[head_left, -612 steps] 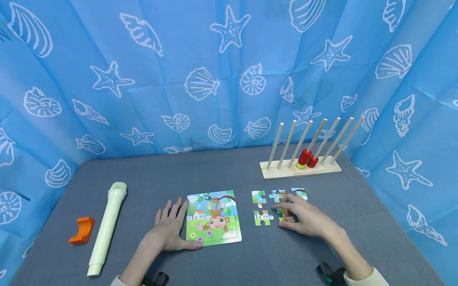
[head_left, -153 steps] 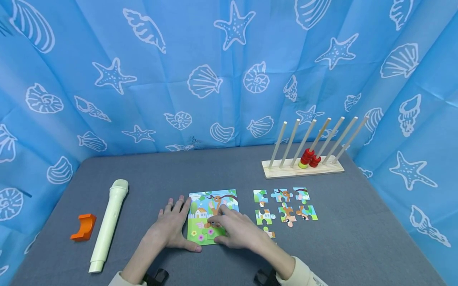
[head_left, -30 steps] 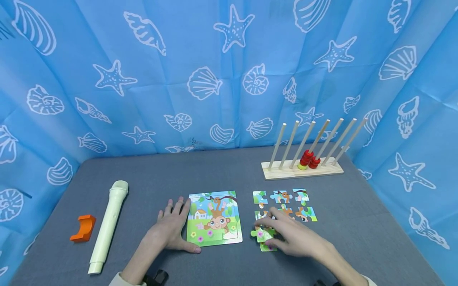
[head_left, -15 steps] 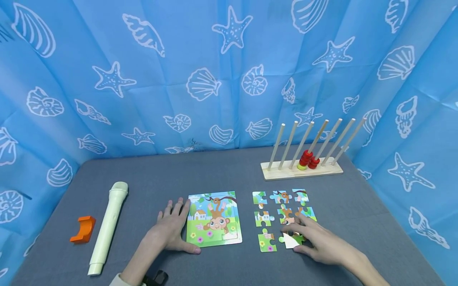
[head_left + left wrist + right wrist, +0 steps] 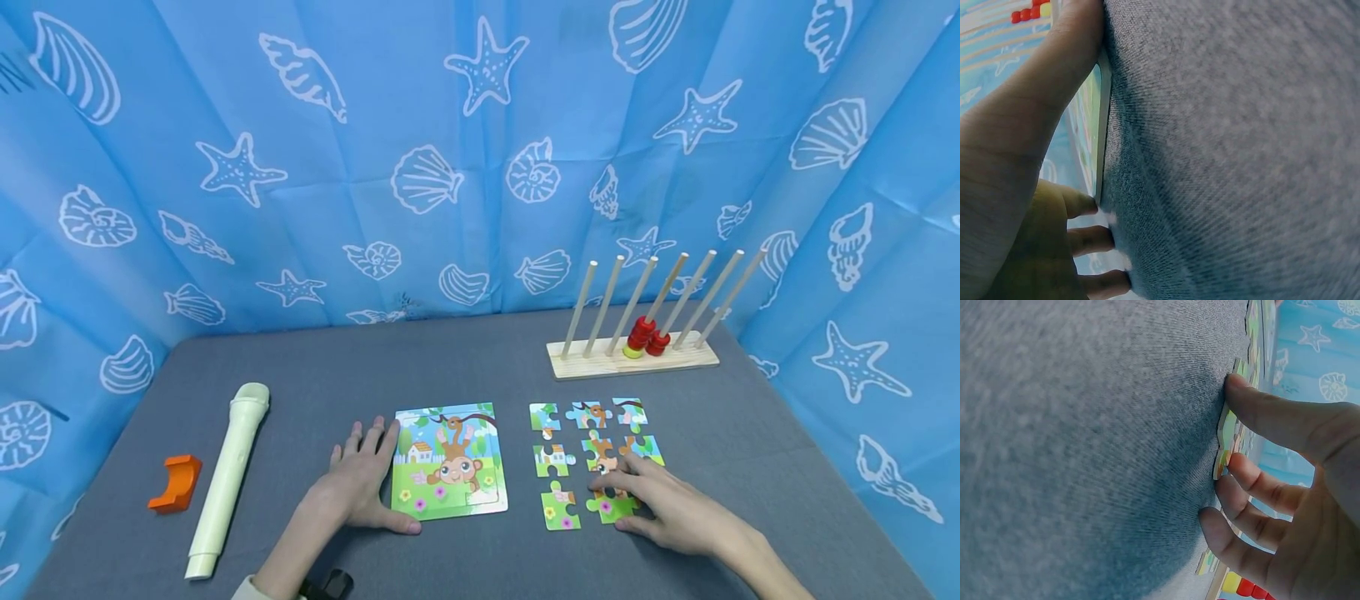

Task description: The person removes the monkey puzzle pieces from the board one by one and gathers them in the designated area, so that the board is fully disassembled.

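My left hand [image 5: 358, 479] rests on the table with straight fingers, fingers and thumb touching the left edge of the monkey jigsaw puzzle board [image 5: 450, 458]. In the left wrist view, the board's edge [image 5: 1104, 125] runs between thumb and fingers. My right hand [image 5: 667, 504] pinches a green puzzle piece [image 5: 613, 507] with a flower on it, low on the table. The thumb and fingertips meet this piece [image 5: 1229, 428] in the right wrist view. Beside it lies a piece with a yellow flower [image 5: 560, 510]; above are two rows of loose pieces, including a house piece [image 5: 552, 458].
A wooden peg rack [image 5: 633, 360] with red and yellow beads stands at the back right. A pale green toy microphone [image 5: 228, 479] and an orange arch block [image 5: 176, 483] lie at left. A blue shell-print curtain [image 5: 480, 167] hangs behind the grey table [image 5: 337, 358].
Over the earlier frames more pieces came to lie in rows right of the board. In the last second my right hand moved the green piece rightward and lowered it flat. My left hand stayed.
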Demonstrator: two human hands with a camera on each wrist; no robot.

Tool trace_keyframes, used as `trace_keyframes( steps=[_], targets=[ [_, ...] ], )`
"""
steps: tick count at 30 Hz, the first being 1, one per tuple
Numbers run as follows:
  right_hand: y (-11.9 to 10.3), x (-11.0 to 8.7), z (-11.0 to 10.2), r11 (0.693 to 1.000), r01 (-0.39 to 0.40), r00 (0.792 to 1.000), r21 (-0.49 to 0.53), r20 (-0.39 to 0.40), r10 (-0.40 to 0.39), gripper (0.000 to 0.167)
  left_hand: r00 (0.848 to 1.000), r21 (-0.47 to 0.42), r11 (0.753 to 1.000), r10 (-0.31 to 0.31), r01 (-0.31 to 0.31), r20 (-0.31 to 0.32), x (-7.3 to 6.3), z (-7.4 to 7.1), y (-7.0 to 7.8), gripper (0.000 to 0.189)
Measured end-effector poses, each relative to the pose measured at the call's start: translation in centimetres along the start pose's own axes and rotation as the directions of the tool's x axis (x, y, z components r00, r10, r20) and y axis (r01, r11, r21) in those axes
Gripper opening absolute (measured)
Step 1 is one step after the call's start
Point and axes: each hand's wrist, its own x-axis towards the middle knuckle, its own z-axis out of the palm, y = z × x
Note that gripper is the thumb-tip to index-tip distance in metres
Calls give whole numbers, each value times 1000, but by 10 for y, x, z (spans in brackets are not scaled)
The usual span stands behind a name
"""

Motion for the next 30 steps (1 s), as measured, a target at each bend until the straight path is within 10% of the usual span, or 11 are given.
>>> trace_keyframes(
  steps=[30],
  targets=[
    [-48, 32, 1, 1000, 19, 998, -14, -67, -20, 42, 1000, -12, 1000, -1, 1, -11, -2, 1, 1, 145]
  ],
)
